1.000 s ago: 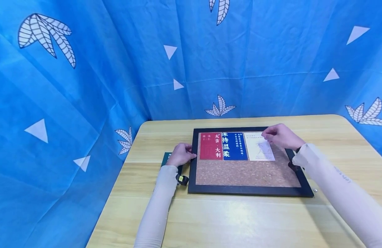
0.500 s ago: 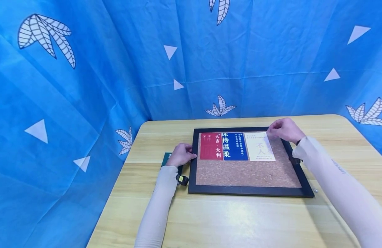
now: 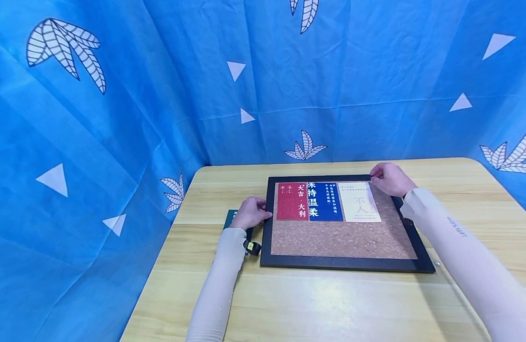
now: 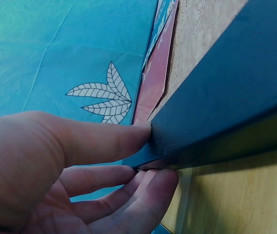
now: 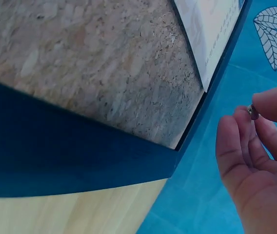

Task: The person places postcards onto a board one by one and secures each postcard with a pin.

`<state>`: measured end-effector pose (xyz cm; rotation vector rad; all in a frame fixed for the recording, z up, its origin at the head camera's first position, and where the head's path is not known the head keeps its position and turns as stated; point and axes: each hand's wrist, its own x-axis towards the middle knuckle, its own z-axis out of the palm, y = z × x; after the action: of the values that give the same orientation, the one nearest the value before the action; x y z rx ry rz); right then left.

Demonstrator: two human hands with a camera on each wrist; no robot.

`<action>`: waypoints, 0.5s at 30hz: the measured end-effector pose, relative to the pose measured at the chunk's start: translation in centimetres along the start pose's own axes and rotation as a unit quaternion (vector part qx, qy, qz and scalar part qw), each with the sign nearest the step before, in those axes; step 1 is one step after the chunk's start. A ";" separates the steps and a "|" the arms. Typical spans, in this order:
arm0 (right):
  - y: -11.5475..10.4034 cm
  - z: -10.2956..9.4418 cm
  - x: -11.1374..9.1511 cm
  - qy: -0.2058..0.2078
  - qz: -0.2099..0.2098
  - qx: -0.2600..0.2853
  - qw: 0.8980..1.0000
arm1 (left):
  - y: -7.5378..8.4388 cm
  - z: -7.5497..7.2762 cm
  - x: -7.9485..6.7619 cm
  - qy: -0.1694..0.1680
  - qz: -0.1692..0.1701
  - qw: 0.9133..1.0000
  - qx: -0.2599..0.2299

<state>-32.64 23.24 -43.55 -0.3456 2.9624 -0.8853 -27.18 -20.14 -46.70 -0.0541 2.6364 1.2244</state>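
A cork board [image 3: 335, 240] in a black frame lies on the table, bearing a red card [image 3: 290, 209], a blue card [image 3: 326, 211] and a cream card [image 3: 354, 191] side by side along its far edge. My left hand [image 3: 249, 213] pinches the frame's left side, thumb [image 4: 109, 141] on top and fingers underneath. By the far right of the board, my right hand [image 3: 391, 179] is just beyond the cream card's top right corner. Its thumb and a finger pinch a tiny metal thumbtack [image 5: 253, 112], mostly covered by the fingertips.
A dark green card [image 3: 230, 217] lies on the table [image 3: 314, 304], partly under my left hand and wrist. A small shiny object [image 3: 437, 263] sits by the board's near right corner. A blue patterned curtain [image 3: 263, 85] hangs behind and to the left.
My right hand has moved away from the cream card, to the right and slightly farther back, uncovering more of its print. My left hand keeps its grip on the frame.
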 end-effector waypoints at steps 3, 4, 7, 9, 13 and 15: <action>0.1 -0.1 -0.1 0.004 0.005 -0.003 1.000 | 0.0 0.0 0.0 0.000 0.000 1.000 0.000; 0.1 -0.1 -0.1 0.005 0.005 -0.005 1.000 | 0.0 0.0 0.0 0.000 0.001 1.000 0.000; 0.3 -0.1 -0.1 0.009 -0.002 -0.014 1.000 | 0.1 0.0 0.0 0.001 0.002 1.000 0.007; 0.4 0.0 -0.1 0.011 -0.010 -0.022 1.000 | 0.1 0.0 0.0 0.001 0.003 1.000 0.010; 0.7 0.4 0.2 0.010 -0.028 -0.037 0.999 | 0.1 -0.1 -0.1 0.001 0.003 1.000 0.012; 0.7 0.5 0.3 0.009 -0.033 -0.041 0.999 | 0.1 -0.2 -0.1 -0.001 0.002 1.000 0.010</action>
<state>-33.05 23.50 -44.32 -0.4431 3.0257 -0.7780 -27.15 -20.18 -46.49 -0.0441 2.6488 1.1988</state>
